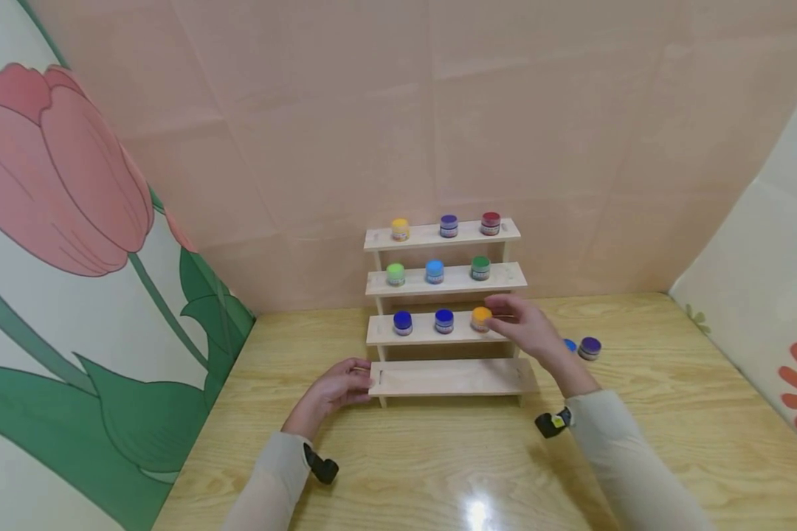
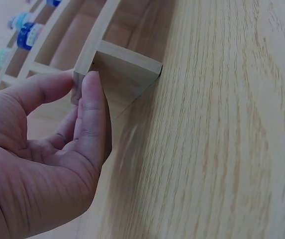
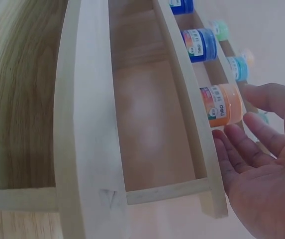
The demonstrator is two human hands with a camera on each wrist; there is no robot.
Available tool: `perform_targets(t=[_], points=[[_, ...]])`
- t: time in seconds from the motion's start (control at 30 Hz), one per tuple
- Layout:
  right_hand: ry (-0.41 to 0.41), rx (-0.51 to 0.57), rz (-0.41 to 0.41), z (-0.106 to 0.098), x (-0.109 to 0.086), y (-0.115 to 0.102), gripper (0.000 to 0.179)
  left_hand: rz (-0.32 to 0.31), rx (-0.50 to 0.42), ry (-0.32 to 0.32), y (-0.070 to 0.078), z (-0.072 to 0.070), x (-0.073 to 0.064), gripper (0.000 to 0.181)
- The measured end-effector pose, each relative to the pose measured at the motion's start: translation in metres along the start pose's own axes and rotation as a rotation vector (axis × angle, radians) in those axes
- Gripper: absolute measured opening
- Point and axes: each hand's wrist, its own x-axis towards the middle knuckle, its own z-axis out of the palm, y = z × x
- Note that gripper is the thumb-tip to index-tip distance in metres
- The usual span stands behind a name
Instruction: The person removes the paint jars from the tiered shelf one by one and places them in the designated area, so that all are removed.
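- Pinkish cloth (image 1: 332, 147) hangs beyond both hands; wood-grained table (image 1: 425, 457) beneath them.
- Left hand (image 1: 335, 387): thumb and fingers pinch one end of the wooden rack's (image 1: 452, 377) lowest board.
- Right hand (image 1: 531, 328): half open, thumb and fingers loosely bent around the orange jar (image 1: 481, 318); cannot tell whether any grip bears on it.
- Orange jar sits on the rack's second step up, at the right hand's fingertips, farther out than the left hand.
- Handling, judged: light, rigid, smooth, perhaps slippery; best held by opposite sides just under the lid.
- Jar upright, squat, axis vertical, lid up. Rack's long axis runs crosswise between the hands, steps climbing away.
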Motion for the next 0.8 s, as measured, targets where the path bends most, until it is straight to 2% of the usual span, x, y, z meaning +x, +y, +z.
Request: perform_targets(t=[0.27, 0.8], points=[[-0.013, -0.016, 0.036, 0.007, 0.005, -0.001, 0.050, -0.019, -0.007, 0.017, 0.000, 0.000, 0.000, 0.045], [-0.027, -0.156, 0.083, 0.014, 0.010, -0.006, 0.048, -0.030, -0.006, 0.036, 0.002, 0.001, 0.000, 0.045]])
